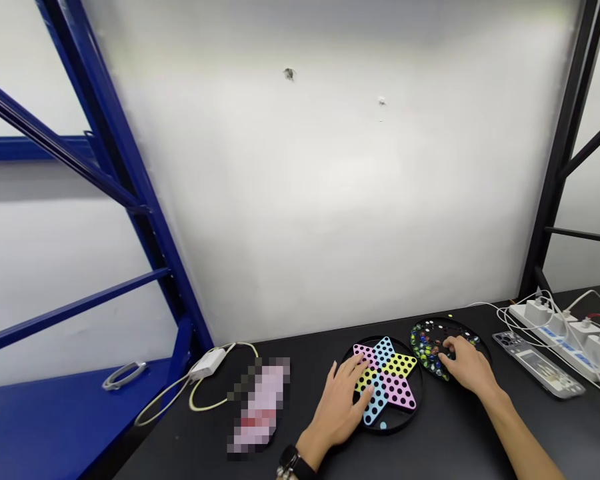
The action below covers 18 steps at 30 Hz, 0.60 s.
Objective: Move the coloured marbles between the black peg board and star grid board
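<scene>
A star-shaped Chinese checkers board (399, 389) in pink, blue and yellow, dotted with dark holes, lies on a round black base on the table. My left hand (341, 400) rests over its left side, fingers spread, covering some holes. To the right, a round black tray (484, 360) contains many coloured glass marbles (421, 343), heaped mostly along its left side. Reaching over this tray is my right hand (467, 363), its fingers curved down among the marbles. Thumb and forefinger look apart, and no held marble shows between them.
On the right lie a grey phone-like device (540, 367) and a white power strip (565, 337) with plugs and cables. Left of the board are a pixelated pink item (263, 403) and a white adapter (208, 363) with its cord. A blue metal frame (145, 200) stands at left.
</scene>
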{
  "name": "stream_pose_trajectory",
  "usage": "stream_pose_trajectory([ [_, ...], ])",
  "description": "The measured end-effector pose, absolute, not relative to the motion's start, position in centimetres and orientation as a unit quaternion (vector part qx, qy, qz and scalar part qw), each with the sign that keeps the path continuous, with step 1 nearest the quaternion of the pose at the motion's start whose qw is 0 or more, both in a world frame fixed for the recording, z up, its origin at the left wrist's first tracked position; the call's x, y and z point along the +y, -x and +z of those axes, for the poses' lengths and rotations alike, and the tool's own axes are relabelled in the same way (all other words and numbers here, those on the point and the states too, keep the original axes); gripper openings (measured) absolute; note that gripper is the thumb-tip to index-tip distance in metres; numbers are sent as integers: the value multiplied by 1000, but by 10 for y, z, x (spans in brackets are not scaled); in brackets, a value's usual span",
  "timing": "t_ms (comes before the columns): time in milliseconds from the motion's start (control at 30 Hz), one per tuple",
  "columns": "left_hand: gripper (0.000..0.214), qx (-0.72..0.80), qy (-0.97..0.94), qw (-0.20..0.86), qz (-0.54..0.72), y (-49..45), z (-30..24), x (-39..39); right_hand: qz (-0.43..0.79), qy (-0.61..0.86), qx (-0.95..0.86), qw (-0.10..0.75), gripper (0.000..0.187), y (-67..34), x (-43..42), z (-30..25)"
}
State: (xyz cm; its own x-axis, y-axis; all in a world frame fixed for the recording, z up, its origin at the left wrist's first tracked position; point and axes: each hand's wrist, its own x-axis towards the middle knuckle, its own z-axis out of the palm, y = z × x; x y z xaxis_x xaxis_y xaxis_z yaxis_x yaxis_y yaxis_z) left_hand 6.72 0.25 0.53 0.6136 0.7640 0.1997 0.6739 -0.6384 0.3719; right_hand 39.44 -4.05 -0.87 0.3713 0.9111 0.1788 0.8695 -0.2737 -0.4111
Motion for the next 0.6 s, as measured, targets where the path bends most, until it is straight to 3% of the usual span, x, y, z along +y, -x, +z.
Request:
stream_pose_trajectory([
  [200,47,409,-885,143,173,-66,3,4,89,761,-597,240,22,-402,-37,-29],
  [333,46,409,-883,147,175,-67,3,4,90,736,-603,295,23,-404,-32,-38],
  [467,44,410,-882,145,178,-67,6,3,131,707,-552,422,22,-403,-30,-30],
  [600,43,413,-880,148,179,-67,7,2,310,606,-373,630,33,-402,-31,-11],
])
